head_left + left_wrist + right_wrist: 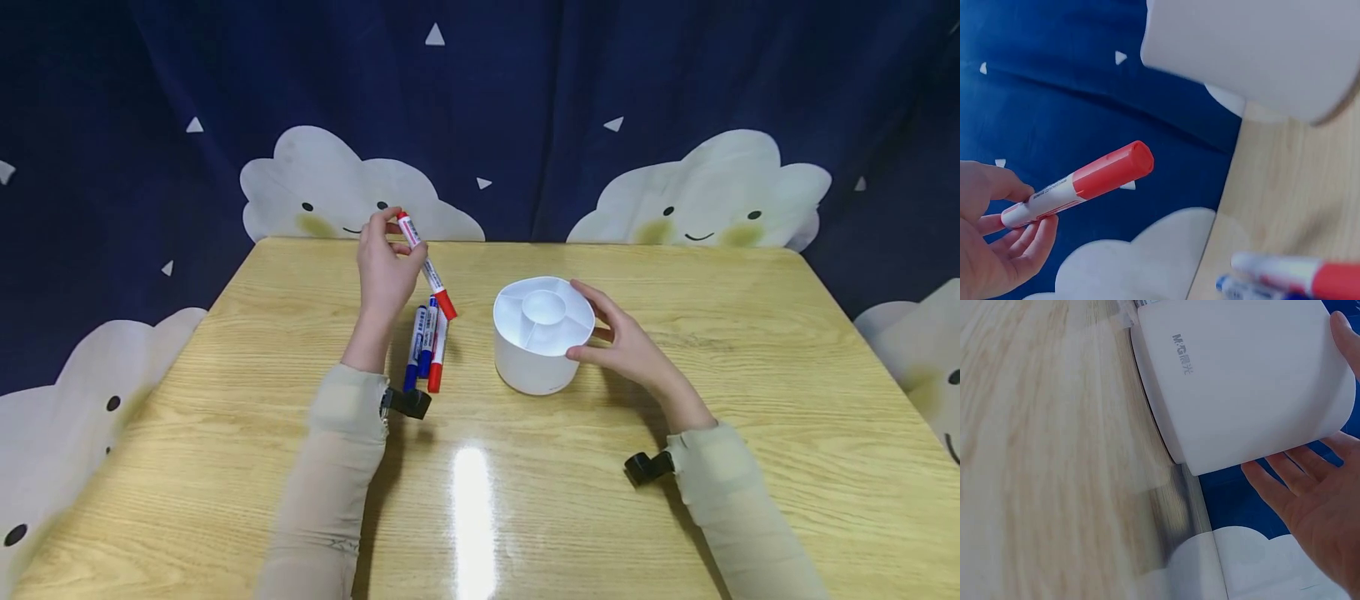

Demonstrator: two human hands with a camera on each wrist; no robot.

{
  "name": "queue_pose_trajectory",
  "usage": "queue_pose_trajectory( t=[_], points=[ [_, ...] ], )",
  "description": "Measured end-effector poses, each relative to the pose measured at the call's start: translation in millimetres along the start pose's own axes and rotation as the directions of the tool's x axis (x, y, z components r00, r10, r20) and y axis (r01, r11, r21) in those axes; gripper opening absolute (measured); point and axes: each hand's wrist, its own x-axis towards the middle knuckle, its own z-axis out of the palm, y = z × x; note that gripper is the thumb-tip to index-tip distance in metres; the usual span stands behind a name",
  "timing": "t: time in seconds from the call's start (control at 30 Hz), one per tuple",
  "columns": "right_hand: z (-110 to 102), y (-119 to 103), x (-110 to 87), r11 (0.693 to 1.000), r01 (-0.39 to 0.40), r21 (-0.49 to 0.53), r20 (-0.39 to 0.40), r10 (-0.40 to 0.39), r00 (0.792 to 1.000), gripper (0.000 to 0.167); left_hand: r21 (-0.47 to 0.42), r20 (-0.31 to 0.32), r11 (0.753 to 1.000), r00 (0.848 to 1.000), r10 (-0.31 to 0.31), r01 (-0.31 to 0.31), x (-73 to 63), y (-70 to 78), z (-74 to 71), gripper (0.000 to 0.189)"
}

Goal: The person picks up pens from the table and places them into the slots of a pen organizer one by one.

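My left hand [386,273] pinches a whiteboard marker [427,265] with a white barrel and a red cap, between thumb and fingers. The marker is held tilted above the table, its red cap pointing down and right. Just below it lie two blue-capped markers [414,350] and a red-capped marker [437,357], side by side. To their right stands a round white desk organizer [534,368], with several compartments around a central cup; none shows anything inside. My right hand [630,343] grips its right side, thumb near the front rim and fingers farther back.
The wooden table [247,417] ends at a dark blue curtain [525,100] with white clouds. Each wrist wears a black camera mount [408,403]. Printed lettering [1183,355] marks the organizer's wall in the right wrist view.
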Motion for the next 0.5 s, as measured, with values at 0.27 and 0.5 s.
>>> queue_pose_trajectory(
  t=[0.27, 0.5],
  points=[
    [0, 2, 0.5, 1.000, 0.007, 0.006, 0.001, -0.007, 1.000, 0.086, -0.107, -0.076, 0.991, 0.994, 0.075, -0.083, 0.8, 14.1, 11.7, 0.050],
    [0, 2, 0.4, 1.000, 0.009, 0.004, -0.002, -0.009, 1.000, 0.086, -0.223, -0.123, 0.969, 0.989, 0.085, -0.111, 1.1, 25.6, 19.2, 0.046]
  ],
)
